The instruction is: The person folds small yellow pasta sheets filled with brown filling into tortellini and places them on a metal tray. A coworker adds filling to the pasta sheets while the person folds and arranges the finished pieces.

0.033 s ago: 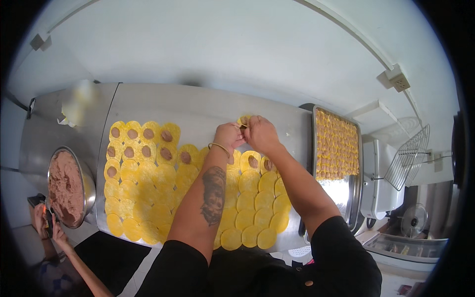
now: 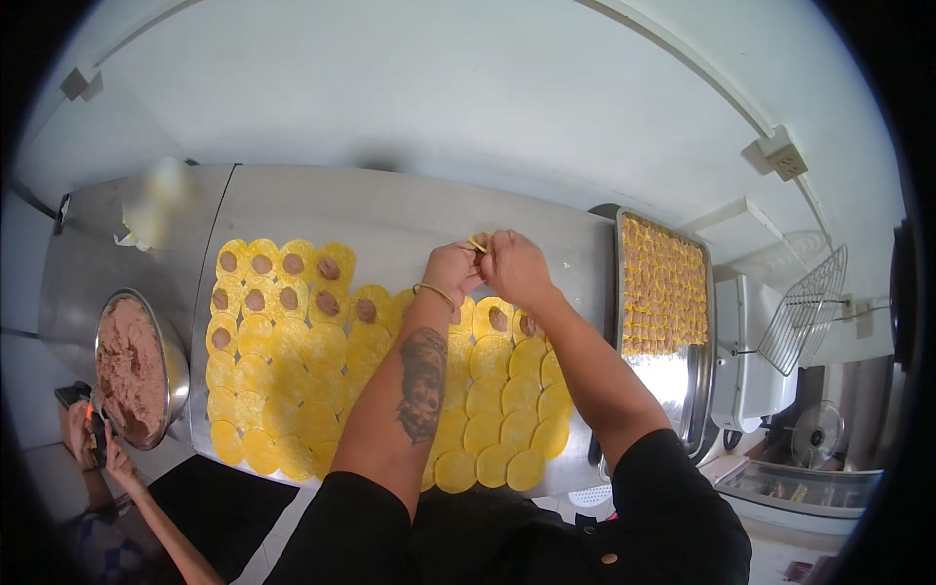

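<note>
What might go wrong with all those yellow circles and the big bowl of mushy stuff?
The thin yellow wrapper pinched between the left hand and right hand might tear. The left forearm reaches over the yellow circles, so it could brush and shift some. The metal bowl might get bumped, because another person's hands look close to it.

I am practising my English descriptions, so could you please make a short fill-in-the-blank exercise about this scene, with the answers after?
1. The left hand and right hand meet around a small wrapper coloured ____.
2. The bracelet circles the person's ____ wrist.
3. The metal bowl of filling stands toward the person's ____ side.
4. The tray with rows of filled pieces is toward the ____ side.

Answers: yellow; left; left; right.
</note>
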Demonstrator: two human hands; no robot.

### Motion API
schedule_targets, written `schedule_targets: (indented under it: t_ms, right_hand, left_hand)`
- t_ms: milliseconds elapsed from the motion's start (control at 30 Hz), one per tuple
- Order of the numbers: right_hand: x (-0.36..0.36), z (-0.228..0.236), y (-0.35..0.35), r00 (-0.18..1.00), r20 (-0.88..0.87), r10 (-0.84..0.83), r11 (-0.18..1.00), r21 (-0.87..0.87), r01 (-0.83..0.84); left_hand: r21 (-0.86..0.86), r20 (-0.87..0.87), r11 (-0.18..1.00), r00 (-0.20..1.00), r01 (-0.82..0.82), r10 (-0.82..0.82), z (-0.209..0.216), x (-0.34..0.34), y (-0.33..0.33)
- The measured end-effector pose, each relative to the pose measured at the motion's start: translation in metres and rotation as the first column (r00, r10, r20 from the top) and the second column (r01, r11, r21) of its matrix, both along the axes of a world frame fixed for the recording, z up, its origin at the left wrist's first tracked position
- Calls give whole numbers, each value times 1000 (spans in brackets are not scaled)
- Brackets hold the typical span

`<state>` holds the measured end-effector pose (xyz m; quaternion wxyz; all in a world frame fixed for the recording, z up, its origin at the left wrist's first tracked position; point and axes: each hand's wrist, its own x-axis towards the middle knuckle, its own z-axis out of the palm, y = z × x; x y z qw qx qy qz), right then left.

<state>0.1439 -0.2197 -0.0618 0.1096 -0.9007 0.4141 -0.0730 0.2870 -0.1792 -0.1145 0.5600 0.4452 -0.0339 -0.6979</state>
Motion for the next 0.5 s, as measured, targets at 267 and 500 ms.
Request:
schedule_targets:
  t_ms: [267, 500]
  right_hand:
    - [-60, 22, 66, 783, 607, -136, 987, 17, 158]
    - [-42, 37, 115, 185, 827, -531, 762, 562, -321]
  left_hand:
    - [-506, 294, 862, 942, 11, 161, 37, -30, 36]
    - [-411, -54, 839, 928, -356, 368, 148, -66, 111]
